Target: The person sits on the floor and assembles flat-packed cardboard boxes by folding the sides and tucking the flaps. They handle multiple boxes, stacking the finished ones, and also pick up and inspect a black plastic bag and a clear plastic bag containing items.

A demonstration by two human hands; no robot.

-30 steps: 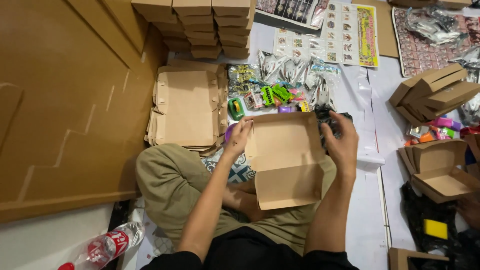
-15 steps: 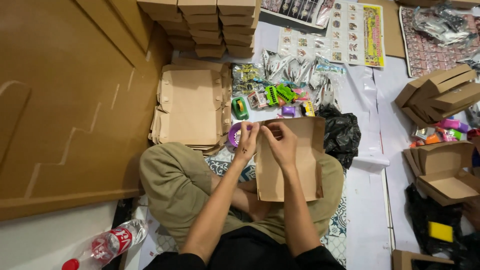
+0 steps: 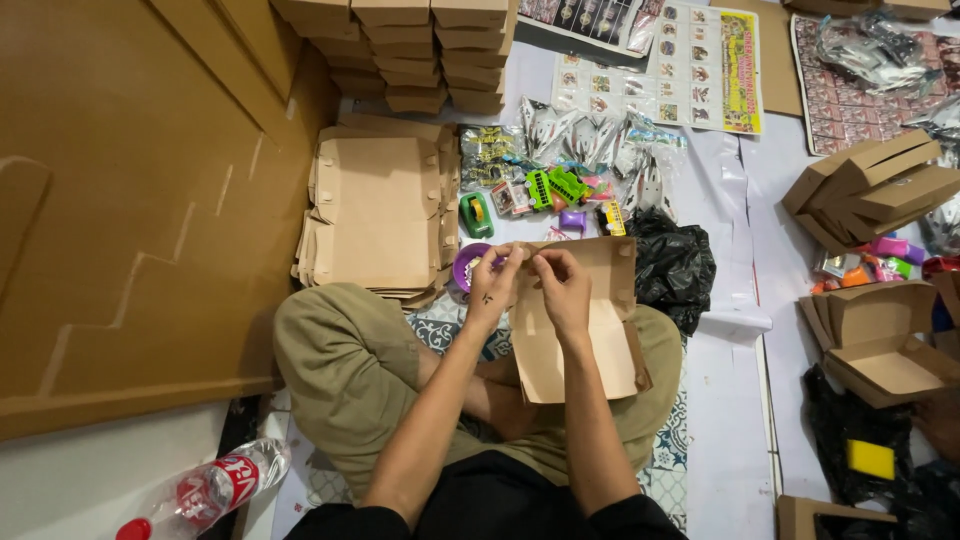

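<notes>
Both hands' grip (image 3: 530, 262) pinched on cardboard box (image 3: 580, 330) edge

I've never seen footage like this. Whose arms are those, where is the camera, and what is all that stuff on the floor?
No machine here: a person sits cross-legged on the floor, and a camera on their head looks down at their own bare arms. The left hand and right hand both grip the top edge of a brown cardboard box resting on the lap. To the left lies a stack of flat boxes; ahead are small toys in wrappers and a black bag. Folded boxes sit on the right, and a plastic bottle lies at lower left.
</notes>
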